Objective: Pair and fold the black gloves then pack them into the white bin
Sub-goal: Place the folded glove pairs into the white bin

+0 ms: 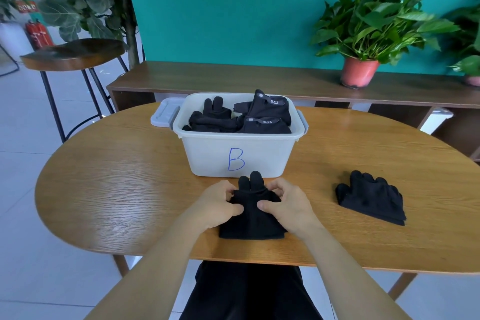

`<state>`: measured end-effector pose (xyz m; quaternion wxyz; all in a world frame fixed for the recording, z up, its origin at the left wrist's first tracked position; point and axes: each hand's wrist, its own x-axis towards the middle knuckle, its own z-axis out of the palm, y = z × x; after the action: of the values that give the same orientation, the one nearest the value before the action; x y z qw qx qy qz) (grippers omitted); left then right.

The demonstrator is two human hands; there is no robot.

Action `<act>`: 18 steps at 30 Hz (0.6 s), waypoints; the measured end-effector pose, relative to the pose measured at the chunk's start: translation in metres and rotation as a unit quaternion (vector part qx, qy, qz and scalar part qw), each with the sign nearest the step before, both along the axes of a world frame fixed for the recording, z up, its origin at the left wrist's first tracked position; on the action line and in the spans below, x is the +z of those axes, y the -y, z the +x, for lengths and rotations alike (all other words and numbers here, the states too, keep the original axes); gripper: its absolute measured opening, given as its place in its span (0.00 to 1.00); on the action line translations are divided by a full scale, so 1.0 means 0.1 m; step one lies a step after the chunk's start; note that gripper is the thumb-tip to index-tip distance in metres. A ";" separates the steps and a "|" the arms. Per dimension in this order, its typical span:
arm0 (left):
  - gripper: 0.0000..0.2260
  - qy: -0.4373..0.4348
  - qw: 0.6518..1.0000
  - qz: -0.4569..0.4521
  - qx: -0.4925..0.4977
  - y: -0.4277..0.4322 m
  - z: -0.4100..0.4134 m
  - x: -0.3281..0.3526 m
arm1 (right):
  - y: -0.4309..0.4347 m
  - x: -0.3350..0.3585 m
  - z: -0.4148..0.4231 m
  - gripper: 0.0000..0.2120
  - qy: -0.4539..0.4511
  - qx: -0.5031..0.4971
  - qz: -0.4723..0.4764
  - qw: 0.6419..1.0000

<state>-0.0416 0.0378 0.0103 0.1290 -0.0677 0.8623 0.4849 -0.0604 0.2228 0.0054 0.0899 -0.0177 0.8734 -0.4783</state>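
A stacked pair of black gloves (250,218) lies on the wooden table (124,189) just in front of the white bin (233,153), which is marked "B". My left hand (218,202) pinches the pair's left edge and my right hand (285,205) pinches its right edge, thumbs on top. Two glove fingers stick out past my hands toward the bin. Several folded black gloves (239,117) fill the bin. Another black glove bundle (371,199) lies flat on the table to the right, untouched.
The bin's grey lid (163,114) lies behind its left side. A bar stool (72,54) stands at the far left. A shelf unit behind the table carries a potted plant (363,34). The table's near edge is close to my lap.
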 end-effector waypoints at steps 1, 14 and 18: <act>0.17 0.002 1.000 -0.027 -0.007 0.00 0.00 -0.01 | -0.01 -0.02 0.01 0.13 -0.002 -0.001 0.007 1.000; 0.14 0.003 1.000 -0.008 0.029 -0.08 0.04 -0.07 | -0.08 -0.01 0.01 0.16 -0.008 -0.004 0.044 0.999; 0.13 -0.010 0.999 0.047 0.019 -0.04 0.09 0.03 | -0.13 0.13 0.06 0.14 -0.011 -0.002 0.009 1.000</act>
<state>-0.0328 0.0420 0.0137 0.1140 -0.0731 0.8386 0.5277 -0.0541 0.2355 0.0186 0.0790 -0.0202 0.8788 -0.4701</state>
